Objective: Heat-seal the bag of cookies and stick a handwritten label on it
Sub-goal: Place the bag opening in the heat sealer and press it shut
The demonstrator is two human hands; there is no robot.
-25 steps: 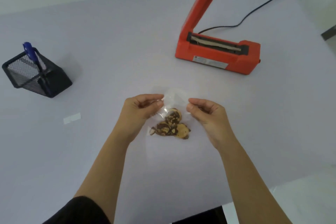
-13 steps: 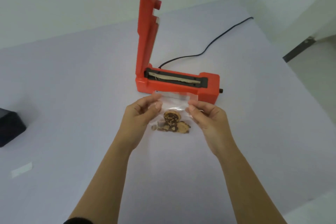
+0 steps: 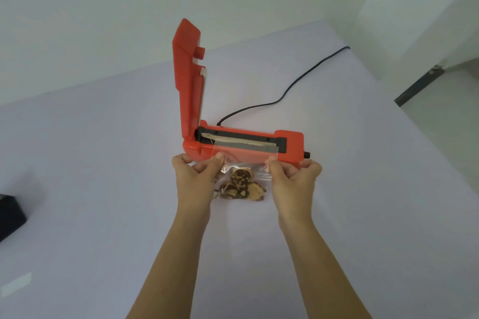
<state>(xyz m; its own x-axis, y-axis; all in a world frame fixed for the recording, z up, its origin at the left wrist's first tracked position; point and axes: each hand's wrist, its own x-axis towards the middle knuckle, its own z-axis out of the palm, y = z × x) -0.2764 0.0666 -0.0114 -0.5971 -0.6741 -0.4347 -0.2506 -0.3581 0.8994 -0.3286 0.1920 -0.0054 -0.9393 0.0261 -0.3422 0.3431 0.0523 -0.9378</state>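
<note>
A clear plastic bag [image 3: 245, 155] holds several brown cookies [image 3: 241, 185] at its lower end. My left hand [image 3: 194, 176] pinches the bag's left upper edge and my right hand [image 3: 291, 176] pinches its right upper edge. The bag's open top lies across the sealing strip of the red heat sealer [image 3: 290, 144], whose lid arm [image 3: 188, 80] stands raised upright at the left. A small white label [image 3: 16, 283] lies on the table at the far left.
A black cord [image 3: 285, 93] runs from the sealer's back toward the table's far right corner. A black pen holder [image 3: 9, 215] shows partly at the left edge. The pale table [image 3: 103, 163] ends at a white wall behind.
Both hands carried the bag forward from the table's middle to the sealer; its top now lies over the sealing strip. The view turned right, so the pen holder slid to the left edge.
</note>
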